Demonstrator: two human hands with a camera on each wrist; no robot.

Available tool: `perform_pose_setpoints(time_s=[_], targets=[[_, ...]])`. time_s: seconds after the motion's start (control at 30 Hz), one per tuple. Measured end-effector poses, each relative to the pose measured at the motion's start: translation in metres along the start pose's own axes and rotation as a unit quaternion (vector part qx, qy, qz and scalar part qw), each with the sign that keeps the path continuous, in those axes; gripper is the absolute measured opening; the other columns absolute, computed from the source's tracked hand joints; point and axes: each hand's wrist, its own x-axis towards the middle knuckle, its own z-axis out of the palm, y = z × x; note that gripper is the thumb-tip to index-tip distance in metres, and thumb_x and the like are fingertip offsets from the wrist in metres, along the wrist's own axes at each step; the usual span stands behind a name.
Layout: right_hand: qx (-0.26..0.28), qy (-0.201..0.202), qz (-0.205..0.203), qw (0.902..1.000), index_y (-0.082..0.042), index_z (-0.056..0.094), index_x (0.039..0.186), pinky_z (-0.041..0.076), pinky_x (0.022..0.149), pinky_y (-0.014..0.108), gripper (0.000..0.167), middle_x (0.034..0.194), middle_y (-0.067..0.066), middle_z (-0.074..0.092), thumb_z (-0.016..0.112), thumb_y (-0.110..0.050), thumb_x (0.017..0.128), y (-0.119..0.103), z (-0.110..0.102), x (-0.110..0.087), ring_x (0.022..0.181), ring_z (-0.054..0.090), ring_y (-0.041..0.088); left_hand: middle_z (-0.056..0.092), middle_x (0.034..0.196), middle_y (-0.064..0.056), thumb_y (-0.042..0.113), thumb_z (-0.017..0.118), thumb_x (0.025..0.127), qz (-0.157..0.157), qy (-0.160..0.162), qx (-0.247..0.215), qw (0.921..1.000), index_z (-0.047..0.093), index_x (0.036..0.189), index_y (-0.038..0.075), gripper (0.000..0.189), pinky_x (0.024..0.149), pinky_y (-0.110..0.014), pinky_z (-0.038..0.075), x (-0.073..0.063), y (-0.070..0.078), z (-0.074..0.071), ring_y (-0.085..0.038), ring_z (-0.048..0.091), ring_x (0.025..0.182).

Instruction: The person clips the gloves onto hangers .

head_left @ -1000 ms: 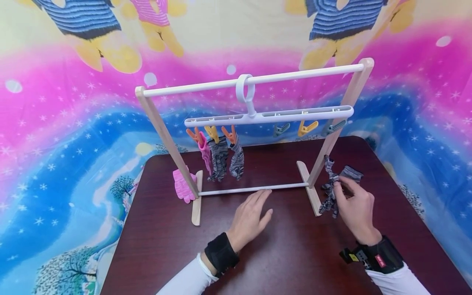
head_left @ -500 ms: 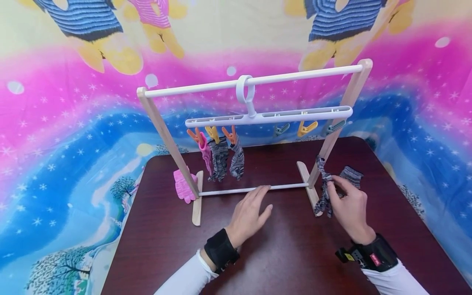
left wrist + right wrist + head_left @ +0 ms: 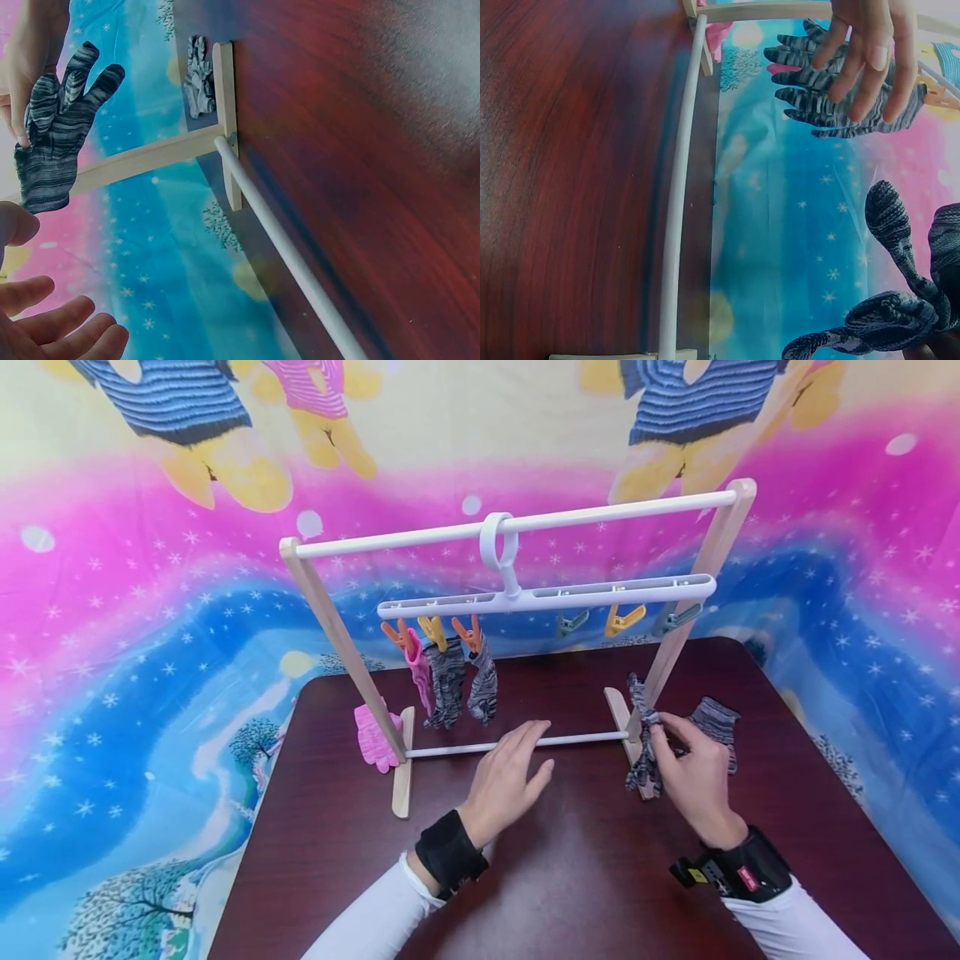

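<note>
Glove point(image 3: 645, 745) at right was pinched by the right hand point(image 3: 696, 775); left hand point(image 3: 504, 787), straight-fingered, gripped nothing. Pegs point(image 3: 433, 632), centre-left, held gloves point(image 3: 448, 687) high, presumably to hang free.

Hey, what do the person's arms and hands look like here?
Left hand and right hand are bare, with white sleeves on the forearms. Each wrist wears a black band; the right band also shows a red label and a small dark device marked yellow.
</note>
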Motion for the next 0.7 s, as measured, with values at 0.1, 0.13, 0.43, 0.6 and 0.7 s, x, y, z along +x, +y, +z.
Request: perform_pose_setpoints(time_s=[0.1,0.13,0.43,0.6,0.7], targets=[[0.003,0.0,-0.004,1.0,0.005,0.074,0.108,0.038,0.074,-0.001,0.021,0.089,0.022,0.077,0.069,0.005,0.087,0.0,0.003,0.0,0.086,0.048,-0.03,0.058,0.146,-0.005,0.031,0.063,0.099,-0.006,0.003,-0.011,0.9999,0.048,0.148,0.016,0.053,0.105,-0.039,0.052,0.003,-0.001,-0.003,-0.021,0.058,0.133],[0.004,0.001,-0.005,1.0,0.005,0.074,0.108,0.038,0.074,0.0,0.021,0.089,0.022,0.077,0.069,0.005,0.087,0.0,0.003,0.0,0.087,0.048,-0.03,0.058,0.146,-0.005,0.03,0.063,0.099,-0.009,0.003,-0.017,0.9998,0.048,0.148,0.016,0.053,0.105,-0.039,0.052,0.004,-0.001,-0.004,-0.021,0.058,0.133],[0.016,-0.003,-0.002,0.9999,0.005,0.074,0.109,0.04,0.076,0.001,0.022,0.09,0.022,0.077,0.068,0.005,0.088,0.0,0.012,0.0,0.089,0.049,-0.029,0.057,0.147,-0.004,0.03,0.063,0.099,-0.033,-0.002,-0.047,0.9983,0.049,0.148,0.016,0.052,0.107,-0.04,0.05,0.011,-0.005,-0.01,-0.021,0.056,0.135],[0.017,-0.008,-0.002,0.9998,0.004,0.074,0.109,0.04,0.074,0.001,0.022,0.089,0.021,0.077,0.068,0.004,0.088,-0.003,0.017,0.0,0.087,0.049,-0.029,0.057,0.148,-0.004,0.029,0.064,0.099,-0.028,0.0,-0.046,0.9986,0.048,0.148,0.016,0.054,0.107,-0.04,0.051,0.018,-0.006,-0.015,-0.021,0.056,0.135],[0.022,-0.009,0.001,0.9997,0.003,0.075,0.109,0.041,0.073,0.002,0.022,0.089,0.02,0.077,0.068,0.003,0.089,-0.006,0.021,-0.001,0.085,0.049,-0.028,0.057,0.148,-0.006,0.029,0.064,0.099,-0.024,0.003,-0.047,0.9986,0.048,0.148,0.015,0.054,0.104,-0.04,0.053,0.024,-0.006,-0.019,-0.021,0.057,0.134]])
